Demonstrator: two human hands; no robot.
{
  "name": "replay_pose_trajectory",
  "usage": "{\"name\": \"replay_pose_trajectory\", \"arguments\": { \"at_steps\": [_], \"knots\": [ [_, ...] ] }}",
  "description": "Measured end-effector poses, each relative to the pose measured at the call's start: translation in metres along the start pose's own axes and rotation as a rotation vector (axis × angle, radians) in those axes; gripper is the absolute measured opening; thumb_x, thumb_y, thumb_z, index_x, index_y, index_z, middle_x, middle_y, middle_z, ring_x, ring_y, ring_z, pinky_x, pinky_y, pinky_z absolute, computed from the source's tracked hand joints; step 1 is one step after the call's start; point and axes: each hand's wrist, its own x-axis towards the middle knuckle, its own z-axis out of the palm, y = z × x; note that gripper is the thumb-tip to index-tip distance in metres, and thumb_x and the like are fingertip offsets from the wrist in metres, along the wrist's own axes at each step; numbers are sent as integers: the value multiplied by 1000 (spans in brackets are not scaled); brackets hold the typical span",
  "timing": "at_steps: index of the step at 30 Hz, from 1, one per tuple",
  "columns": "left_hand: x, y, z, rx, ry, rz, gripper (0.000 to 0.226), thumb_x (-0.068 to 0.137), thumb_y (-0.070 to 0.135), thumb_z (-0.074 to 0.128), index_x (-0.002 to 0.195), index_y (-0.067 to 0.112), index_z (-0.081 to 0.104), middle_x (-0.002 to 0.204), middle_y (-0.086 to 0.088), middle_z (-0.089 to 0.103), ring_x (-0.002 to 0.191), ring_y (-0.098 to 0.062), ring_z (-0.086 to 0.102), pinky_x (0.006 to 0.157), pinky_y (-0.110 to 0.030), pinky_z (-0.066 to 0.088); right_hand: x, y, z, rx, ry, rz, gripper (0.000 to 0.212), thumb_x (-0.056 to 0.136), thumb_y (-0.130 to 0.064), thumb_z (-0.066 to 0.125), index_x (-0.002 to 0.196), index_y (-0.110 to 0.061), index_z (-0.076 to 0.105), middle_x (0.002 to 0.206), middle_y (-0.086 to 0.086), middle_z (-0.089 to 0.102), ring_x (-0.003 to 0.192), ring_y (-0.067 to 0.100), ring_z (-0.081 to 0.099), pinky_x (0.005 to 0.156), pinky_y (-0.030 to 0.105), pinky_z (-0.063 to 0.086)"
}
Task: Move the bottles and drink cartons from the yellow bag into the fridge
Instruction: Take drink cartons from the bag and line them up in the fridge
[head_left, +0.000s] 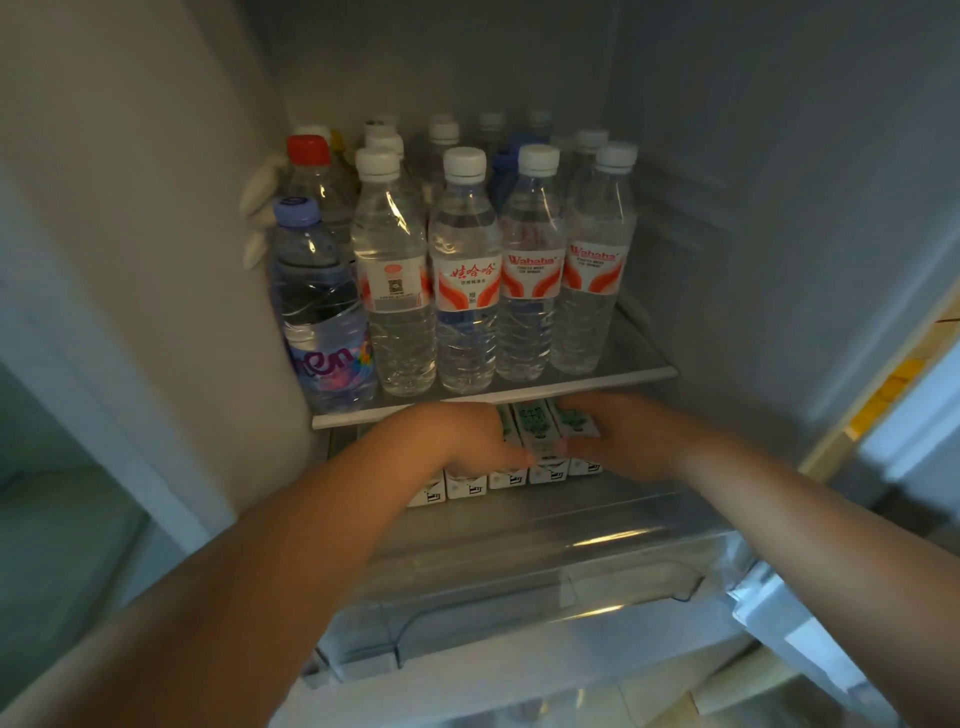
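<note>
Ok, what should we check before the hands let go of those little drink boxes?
1. Grip: ok. The left hand and right hand hold the top cartons from both sides.
2. Top cartons sitting flat on the bottom row: cannot tell, the hands hide it.
3. Room under the glass shelf: ok, they fit beneath its edge.
4. The bottles above stand upright: ok.
5. Yellow bag empty: cannot tell, it is out of view.
</note>
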Motion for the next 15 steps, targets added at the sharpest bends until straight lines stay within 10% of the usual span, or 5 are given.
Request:
{"name": "replay_pose_trajectory", "arguments": {
  "at_steps": [4, 9, 15],
  "knots": [
    [-34, -12, 10, -214, 164, -5, 46, 96, 60, 43, 103, 18, 61, 92, 1, 59, 79, -14, 54, 68, -30, 43, -28, -12, 11, 32, 97, 44, 53, 95, -57, 46, 146, -41, 39, 147, -7, 49, 134, 17, 45, 105, 33, 40],
    [-75, -10, 51, -176, 540, -108, 64, 94, 68, 32, 147, 32, 35, 154, 3, 37, 141, -24, 31, 114, -45, 31, -61, -28, 23, -203, 233, 3, 77, 83, -75, 12, 153, -43, 17, 163, -13, 18, 150, 16, 12, 120, 43, 11],
    [-109, 11, 98, -49, 764, -280, 73, 90, 73, 16, 153, 38, 14, 166, 3, 3, 152, -26, -9, 121, -54, -3, -90, -27, 40, -283, 323, -53, 71, 90, -73, 16, 153, -43, 11, 165, -15, 3, 152, 19, -4, 119, 57, -8]
  ]
}}
